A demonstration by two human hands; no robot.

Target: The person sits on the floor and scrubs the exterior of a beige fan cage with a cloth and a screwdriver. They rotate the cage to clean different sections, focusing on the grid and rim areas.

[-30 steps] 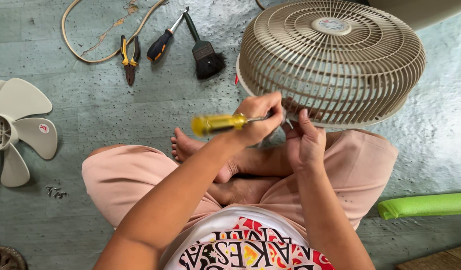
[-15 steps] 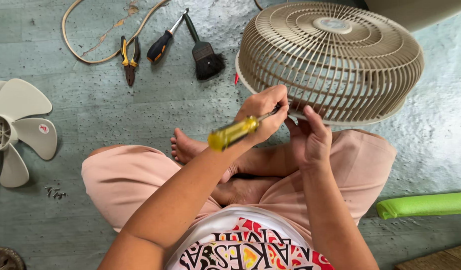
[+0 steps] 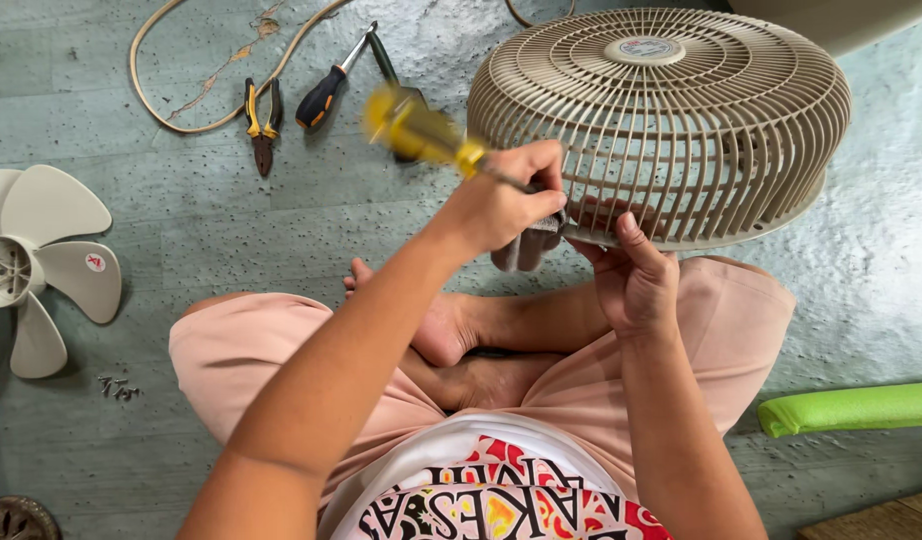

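- Your left hand is clamped around the shaft end of the yellow-handled screwdriver. The grip sits close to the tip, not on the handle.
- The screwdriver's long axis runs on a slant: handle up and away toward the far left, tip down toward you and to the right, pointing in at the near rim of the beige fan guard. The handle is blurred, so its exact tilt cannot be read.
- The fan guard rests on the floor and against your knee, dome up, its near edge just above your crossed legs. The spot the tip meets lies directly right of your left grip, touching or nearly so; the contact itself is hidden by your fingers.
- Your right hand is closed on the guard's near rim from below, thumb up against the ribs, just right of the tip. It is the hand nearer the guard.
- Well apart on the floor: pliers, a second screwdriver and the fan blade at the left edge.
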